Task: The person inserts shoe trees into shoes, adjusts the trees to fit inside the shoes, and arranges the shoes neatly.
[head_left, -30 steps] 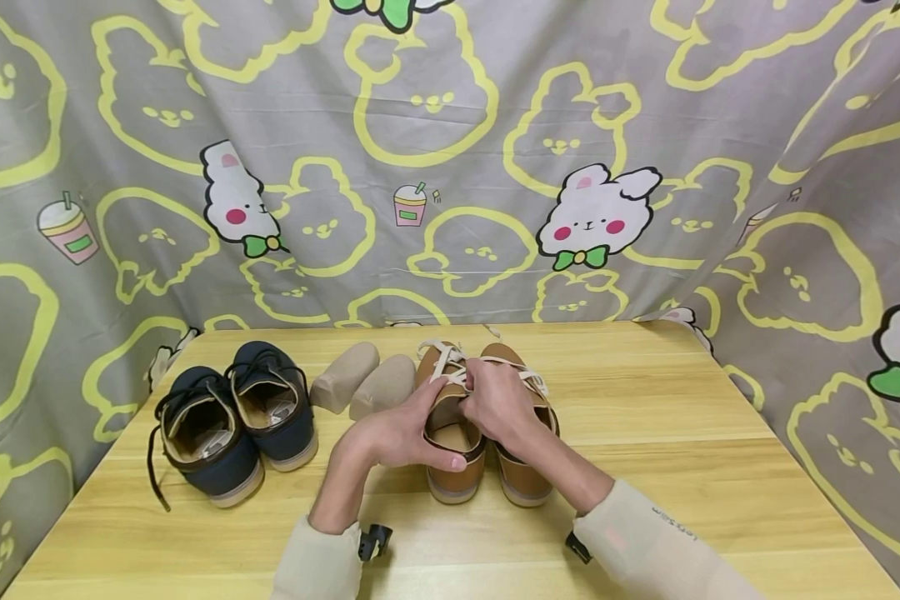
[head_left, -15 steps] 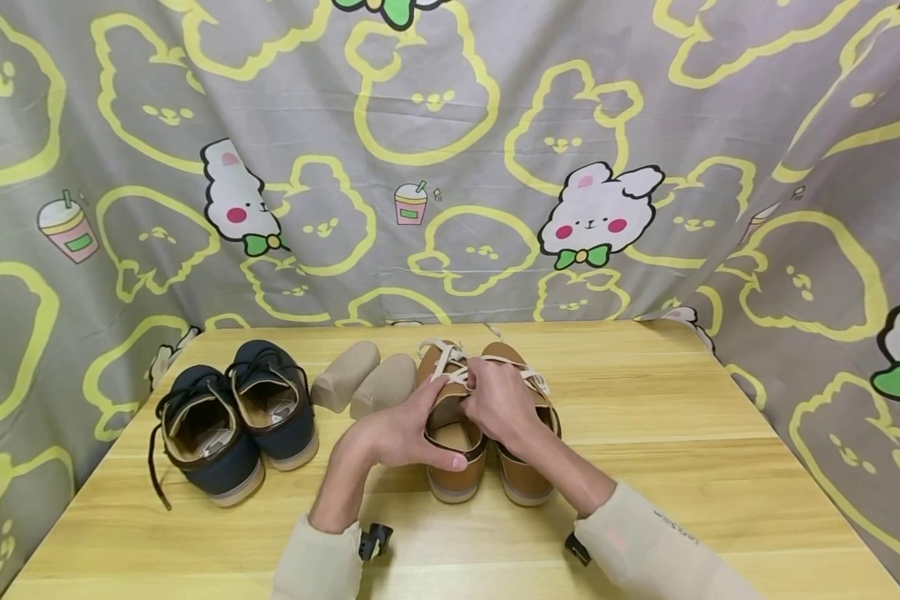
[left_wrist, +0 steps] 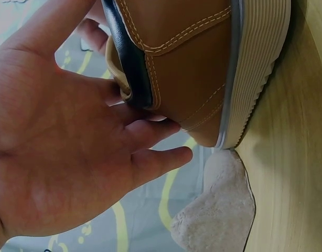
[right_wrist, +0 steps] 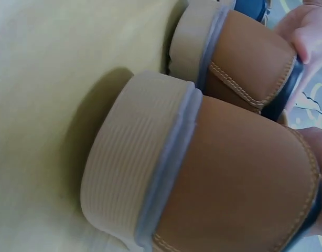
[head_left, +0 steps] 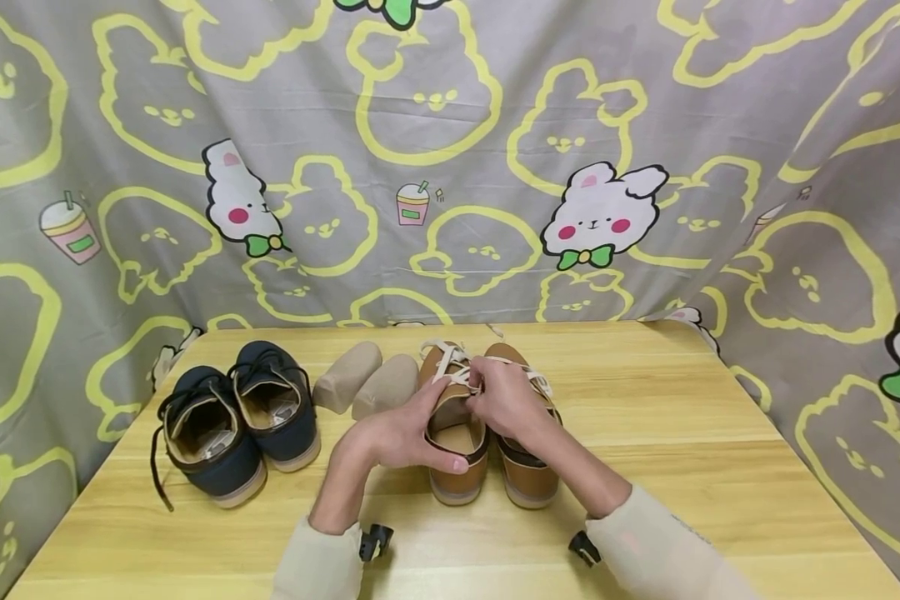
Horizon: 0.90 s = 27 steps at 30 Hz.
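And on the far left sit the navy shoes (head_left: pixel 228 477), side by side with heels to the person, one dark lace (head_left: pixel 157 471) trailing onto the table (head_left: pixel 660 408); parked there, it seems, to leave the middle free for work. Next along, two beige inserts (head_left: pixel 390 385) lie together between the pairs, probably set there for easy reach from either one. Now the left hand (head_left: pixel 399 435): it holds the left brown shoe (head_left: pixel 457 483) from the side, thumb across the heel collar, fingers along the flank, likely bracing it against any tug. That shoe stands upright on its sole, mid-table, toe pointing away, so its mouth faces the worker. In comes the right hand (head_left: pixel 504 400), fingers curled and pinching at the shoe's throat, by the white laces (head_left: pixel 447 358); whether lace, tongue or edge is between the fingertips, the view can't tell. Right beside it waits the right brown shoe (head_left: pixel 531 483), lined up the same way, partly covered by wrist and forearm. And what a look to the left one: smooth tan upper, dark collar trim, pale insole showing, twin rows of light stitching, a greyish strip above a ribbed cream sole, and those laces criss-crossing loosely up front
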Motion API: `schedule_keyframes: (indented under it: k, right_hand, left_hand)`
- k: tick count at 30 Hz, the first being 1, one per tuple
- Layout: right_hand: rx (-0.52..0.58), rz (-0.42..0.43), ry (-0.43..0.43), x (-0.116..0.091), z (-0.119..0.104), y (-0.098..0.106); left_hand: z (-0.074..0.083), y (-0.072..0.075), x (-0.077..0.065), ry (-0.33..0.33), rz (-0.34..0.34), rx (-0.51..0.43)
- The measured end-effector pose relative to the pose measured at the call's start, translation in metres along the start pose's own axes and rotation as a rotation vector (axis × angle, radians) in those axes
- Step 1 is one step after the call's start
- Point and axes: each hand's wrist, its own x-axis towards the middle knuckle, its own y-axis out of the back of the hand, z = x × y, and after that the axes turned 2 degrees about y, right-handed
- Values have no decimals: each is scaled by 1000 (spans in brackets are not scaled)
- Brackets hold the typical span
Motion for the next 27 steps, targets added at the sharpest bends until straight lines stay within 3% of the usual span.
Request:
schedule_keyframes:
  k: [7,20,27]
  right_hand:
    - [-30,23,43,-5,-1,8]
    - [58,6,6,-17,-5,22]
    - [113,61,-26,-21,-1,32]
  left_hand:
    - [0,1,0,10,-7,8]
    - [0,1,0,8,-9,12]
    - [-1,1,1,-21,-4,6]
